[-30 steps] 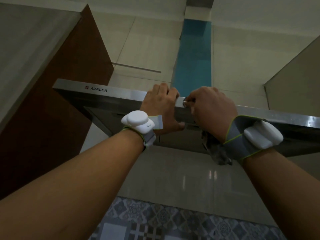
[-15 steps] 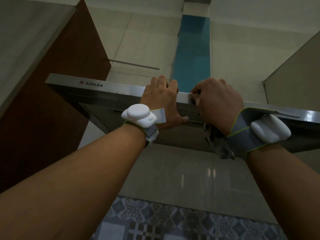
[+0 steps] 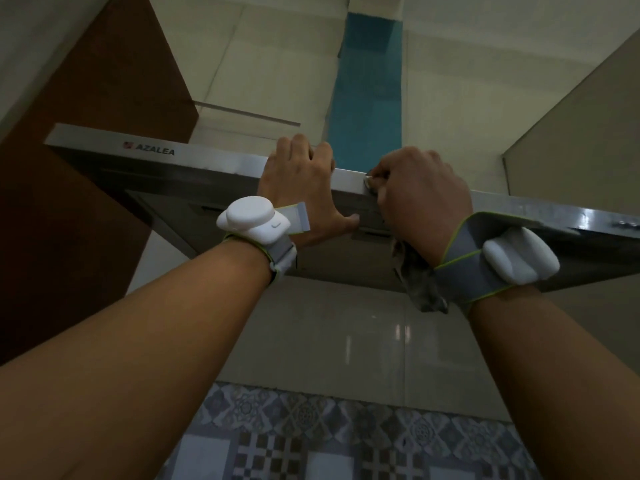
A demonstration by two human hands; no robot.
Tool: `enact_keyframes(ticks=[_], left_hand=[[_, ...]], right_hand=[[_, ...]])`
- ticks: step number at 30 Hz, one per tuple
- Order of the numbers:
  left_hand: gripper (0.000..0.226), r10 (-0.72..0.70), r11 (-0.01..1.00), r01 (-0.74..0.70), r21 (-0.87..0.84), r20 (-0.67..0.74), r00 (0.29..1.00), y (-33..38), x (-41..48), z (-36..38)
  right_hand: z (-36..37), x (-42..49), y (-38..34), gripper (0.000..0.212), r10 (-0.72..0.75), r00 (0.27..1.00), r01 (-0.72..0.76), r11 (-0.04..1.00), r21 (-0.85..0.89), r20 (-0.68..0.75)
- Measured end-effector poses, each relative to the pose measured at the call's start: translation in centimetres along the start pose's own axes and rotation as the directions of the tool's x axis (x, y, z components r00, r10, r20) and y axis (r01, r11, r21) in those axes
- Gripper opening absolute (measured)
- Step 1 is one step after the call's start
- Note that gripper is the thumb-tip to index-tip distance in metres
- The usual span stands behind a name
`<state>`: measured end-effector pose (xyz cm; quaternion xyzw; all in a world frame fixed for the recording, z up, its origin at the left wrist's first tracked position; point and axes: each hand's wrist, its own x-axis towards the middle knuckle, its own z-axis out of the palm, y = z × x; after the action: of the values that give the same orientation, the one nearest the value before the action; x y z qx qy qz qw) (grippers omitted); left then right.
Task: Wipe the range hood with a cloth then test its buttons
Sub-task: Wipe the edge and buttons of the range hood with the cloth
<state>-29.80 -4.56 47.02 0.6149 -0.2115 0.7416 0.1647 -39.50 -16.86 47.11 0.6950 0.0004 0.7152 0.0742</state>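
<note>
Range hood steel | wall tiled | left fingers grip edge | right fingers clutch cloth

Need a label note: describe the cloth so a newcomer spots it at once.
Find the steel range hood spanning the picture, marked AZALEA. At its front strip the right hand touches a small round button. The cloth is the crumpled dark grey rag hanging below that hand, loose and wrinkled, unlike the smooth strap beside it.
</note>
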Motion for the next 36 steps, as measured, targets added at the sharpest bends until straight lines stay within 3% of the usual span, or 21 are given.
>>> enact_keyframes(ticks=[5,15,22,31,36], left_hand=[[0.075,0.004,1.0,-0.004,0.01,0.003,1.0,0.1,0.0,-0.1],[0.076,0.024,1.0,-0.025,0.013,0.049,0.998,-0.3,0.2,-0.7],[0.078,0.052,0.998,-0.053,0.029,0.049,0.997,-0.7,0.2,-0.7],[0.077,0.03,0.998,-0.033,0.044,0.052,0.998,-0.2,0.2,-0.8],[0.079,0.013,0.998,-0.016,0.053,0.053,0.999,-0.1,0.2,-0.7]], right_hand=[[0.5,-0.9,-0.2,0.022,-0.078,0.997,0.078,0.996,-0.041,0.0],[-0.6,0.1,0.8,0.023,-0.028,0.999,0.029,0.999,-0.026,0.033],[-0.3,-0.5,0.6,0.023,-0.079,0.996,0.081,0.994,-0.069,0.026],[-1.0,0.9,2.1,0.022,0.011,0.998,-0.008,0.999,-0.046,0.067],[-0.5,0.4,1.3,0.023,-0.071,0.996,0.074,0.994,-0.081,0.047]])
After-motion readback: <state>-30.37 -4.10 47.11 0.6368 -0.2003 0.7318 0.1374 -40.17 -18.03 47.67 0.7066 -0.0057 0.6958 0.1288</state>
